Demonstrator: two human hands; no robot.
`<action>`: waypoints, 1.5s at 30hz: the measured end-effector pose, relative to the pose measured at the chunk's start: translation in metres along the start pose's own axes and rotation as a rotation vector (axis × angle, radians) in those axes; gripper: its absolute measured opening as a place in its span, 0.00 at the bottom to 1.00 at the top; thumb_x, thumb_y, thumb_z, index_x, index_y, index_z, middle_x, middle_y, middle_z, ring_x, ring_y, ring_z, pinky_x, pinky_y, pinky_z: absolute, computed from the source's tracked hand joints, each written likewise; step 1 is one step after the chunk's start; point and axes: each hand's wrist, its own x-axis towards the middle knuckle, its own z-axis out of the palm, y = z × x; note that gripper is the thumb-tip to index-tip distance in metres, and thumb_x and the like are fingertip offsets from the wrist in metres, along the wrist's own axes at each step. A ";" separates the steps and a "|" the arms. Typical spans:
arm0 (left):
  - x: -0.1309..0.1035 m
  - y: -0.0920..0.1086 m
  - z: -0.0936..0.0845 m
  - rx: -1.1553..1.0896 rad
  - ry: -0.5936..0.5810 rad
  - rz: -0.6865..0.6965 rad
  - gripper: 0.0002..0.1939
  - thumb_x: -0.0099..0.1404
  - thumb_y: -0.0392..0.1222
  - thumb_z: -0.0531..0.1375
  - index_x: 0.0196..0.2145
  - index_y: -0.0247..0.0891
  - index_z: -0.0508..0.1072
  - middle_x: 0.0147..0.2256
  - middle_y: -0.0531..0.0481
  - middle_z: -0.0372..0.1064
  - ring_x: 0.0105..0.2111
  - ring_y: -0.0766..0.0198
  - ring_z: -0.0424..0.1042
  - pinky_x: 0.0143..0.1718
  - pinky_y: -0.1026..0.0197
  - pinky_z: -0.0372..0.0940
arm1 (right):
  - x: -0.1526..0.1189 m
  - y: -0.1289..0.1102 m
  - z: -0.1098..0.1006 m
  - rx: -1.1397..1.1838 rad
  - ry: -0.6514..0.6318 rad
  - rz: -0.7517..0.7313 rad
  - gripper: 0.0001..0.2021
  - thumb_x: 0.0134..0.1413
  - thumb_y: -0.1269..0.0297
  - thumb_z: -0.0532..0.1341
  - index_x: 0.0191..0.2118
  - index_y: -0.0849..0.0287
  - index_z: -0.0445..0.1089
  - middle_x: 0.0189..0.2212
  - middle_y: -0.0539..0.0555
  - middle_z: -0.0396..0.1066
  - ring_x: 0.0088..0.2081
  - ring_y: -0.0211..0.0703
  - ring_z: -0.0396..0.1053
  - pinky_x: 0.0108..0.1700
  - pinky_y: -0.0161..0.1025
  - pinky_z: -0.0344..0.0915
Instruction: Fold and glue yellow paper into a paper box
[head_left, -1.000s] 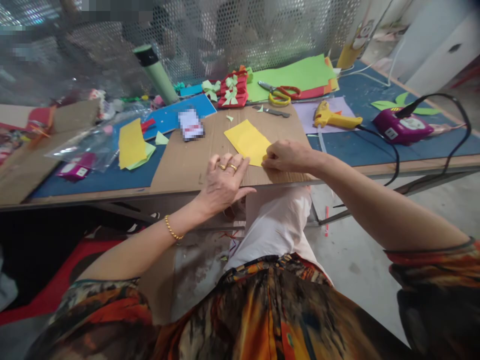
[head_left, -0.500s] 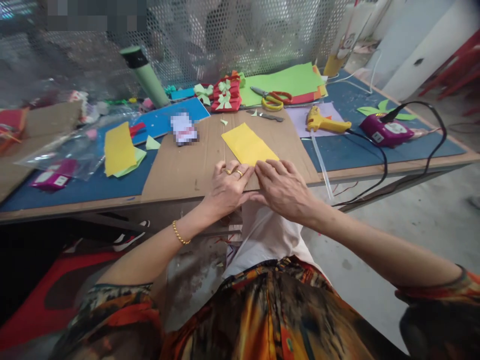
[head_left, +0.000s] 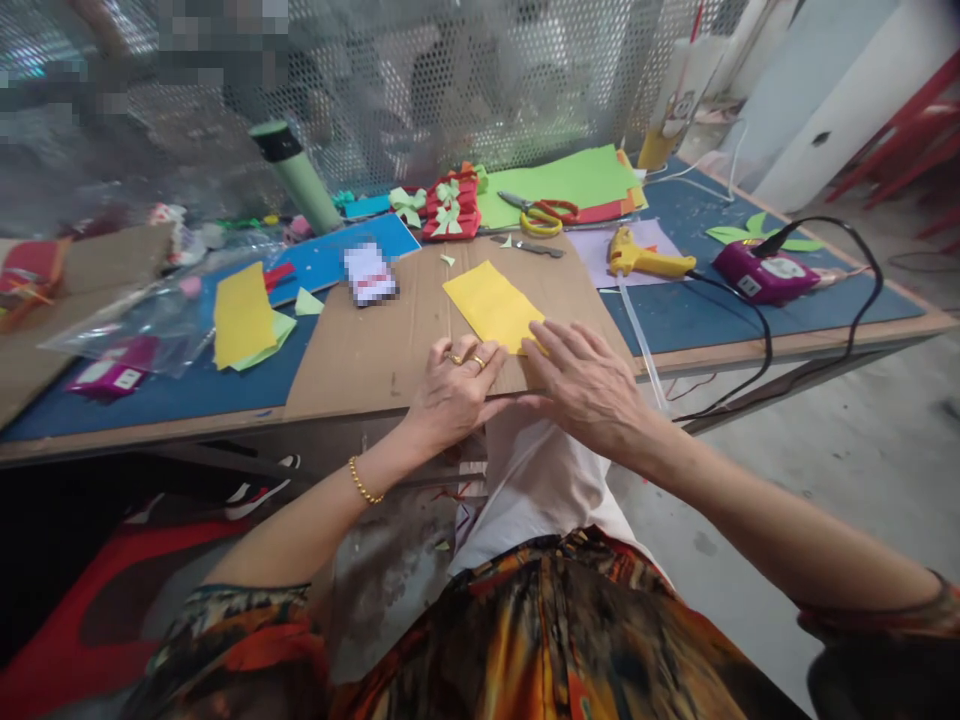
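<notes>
A yellow paper rectangle lies slanted on the brown cardboard sheet at the table's front edge. My left hand, with rings on it, has its fingers bent and pressed together at the paper's near left edge. My right hand rests with fingers extended over the paper's near right corner. Both thumbs reach toward each other below the table edge. Beyond the paper are small green scraps and a knife-like blade.
Scissors lie by green sheets at the back. A yellow glue gun and a purple box with a black cable sit right. Left are yellow paper, a blue board and a green bottle.
My right hand has shifted slightly right, and its fingers have spread and straightened over the paper's corner. My left hand stays at the near edge. The whole view has shifted slightly.
</notes>
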 end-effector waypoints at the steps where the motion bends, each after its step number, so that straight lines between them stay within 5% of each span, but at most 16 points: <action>1: -0.001 0.000 -0.001 0.015 -0.002 0.008 0.30 0.77 0.56 0.64 0.67 0.32 0.75 0.61 0.36 0.79 0.60 0.43 0.72 0.61 0.43 0.60 | 0.001 -0.001 0.006 0.012 -0.007 -0.022 0.32 0.75 0.49 0.59 0.70 0.72 0.67 0.70 0.74 0.69 0.71 0.66 0.63 0.72 0.58 0.61; 6: -0.003 0.003 -0.003 0.077 0.025 0.016 0.31 0.76 0.56 0.64 0.66 0.30 0.75 0.63 0.33 0.77 0.62 0.41 0.72 0.64 0.42 0.60 | -0.003 -0.016 0.023 -0.071 0.081 0.009 0.27 0.72 0.63 0.62 0.69 0.77 0.68 0.68 0.76 0.70 0.68 0.67 0.67 0.68 0.58 0.65; 12: -0.011 0.008 -0.008 0.064 0.138 0.097 0.20 0.79 0.41 0.59 0.61 0.27 0.77 0.56 0.33 0.81 0.55 0.47 0.78 0.62 0.45 0.64 | -0.002 -0.044 0.000 0.116 0.179 -0.110 0.11 0.75 0.67 0.58 0.48 0.64 0.78 0.47 0.64 0.83 0.43 0.53 0.73 0.45 0.48 0.68; 15: -0.018 -0.006 -0.011 0.014 0.169 0.195 0.17 0.80 0.33 0.53 0.59 0.31 0.77 0.54 0.38 0.83 0.54 0.53 0.80 0.61 0.49 0.66 | 0.001 -0.029 -0.020 0.314 0.241 -0.244 0.13 0.77 0.67 0.57 0.41 0.58 0.78 0.34 0.55 0.82 0.37 0.46 0.73 0.41 0.45 0.65; 18: -0.024 -0.028 -0.010 -0.101 0.181 0.259 0.18 0.79 0.30 0.56 0.61 0.37 0.77 0.56 0.42 0.84 0.57 0.56 0.81 0.64 0.49 0.64 | 0.014 0.010 -0.038 0.376 0.340 -0.087 0.15 0.77 0.61 0.57 0.43 0.58 0.81 0.35 0.56 0.83 0.34 0.44 0.75 0.40 0.44 0.66; 23: -0.029 -0.063 -0.007 -0.281 0.064 0.256 0.20 0.78 0.34 0.59 0.62 0.50 0.79 0.61 0.48 0.81 0.69 0.54 0.73 0.71 0.42 0.59 | 0.058 0.081 -0.036 0.400 0.138 0.310 0.13 0.68 0.58 0.61 0.42 0.56 0.83 0.29 0.54 0.79 0.30 0.46 0.73 0.36 0.44 0.64; 26: -0.027 -0.084 -0.017 -0.373 -0.096 0.205 0.20 0.78 0.34 0.58 0.58 0.51 0.83 0.67 0.45 0.75 0.74 0.49 0.66 0.71 0.37 0.61 | 0.083 0.097 -0.019 0.326 0.009 0.403 0.13 0.65 0.61 0.61 0.42 0.58 0.84 0.31 0.56 0.80 0.32 0.46 0.72 0.38 0.43 0.62; 32: -0.017 -0.122 -0.043 -0.554 -0.324 0.028 0.23 0.71 0.29 0.55 0.45 0.48 0.89 0.71 0.48 0.70 0.76 0.50 0.61 0.74 0.33 0.60 | 0.097 0.061 -0.001 0.203 -0.194 0.306 0.18 0.70 0.62 0.58 0.51 0.63 0.83 0.49 0.66 0.82 0.45 0.52 0.75 0.45 0.44 0.61; 36: 0.003 -0.125 -0.042 -0.444 -0.242 -0.080 0.20 0.67 0.29 0.53 0.32 0.41 0.85 0.58 0.45 0.83 0.67 0.49 0.74 0.71 0.39 0.66 | 0.084 0.025 -0.007 0.081 -0.235 0.217 0.19 0.73 0.63 0.54 0.50 0.65 0.82 0.50 0.68 0.79 0.45 0.53 0.74 0.46 0.46 0.58; 38: 0.018 -0.120 -0.036 -0.316 -0.161 -0.139 0.20 0.68 0.30 0.53 0.42 0.39 0.85 0.54 0.43 0.83 0.57 0.51 0.79 0.65 0.42 0.70 | 0.078 0.016 -0.012 0.044 -0.255 0.212 0.20 0.73 0.64 0.52 0.50 0.65 0.81 0.48 0.68 0.78 0.43 0.53 0.74 0.45 0.47 0.56; 40: 0.033 -0.113 -0.028 -0.227 -0.147 -0.161 0.20 0.73 0.33 0.53 0.50 0.36 0.83 0.52 0.39 0.79 0.53 0.50 0.77 0.60 0.44 0.72 | 0.078 0.017 -0.016 0.046 -0.277 0.210 0.20 0.72 0.65 0.52 0.49 0.64 0.82 0.48 0.67 0.79 0.41 0.51 0.73 0.43 0.46 0.55; 45: 0.049 -0.104 -0.008 -0.226 -0.267 -0.121 0.13 0.76 0.39 0.57 0.38 0.37 0.81 0.46 0.41 0.71 0.47 0.53 0.72 0.53 0.48 0.70 | 0.106 0.043 -0.016 0.165 -0.236 0.318 0.18 0.70 0.64 0.54 0.44 0.61 0.83 0.42 0.64 0.82 0.39 0.51 0.73 0.38 0.44 0.55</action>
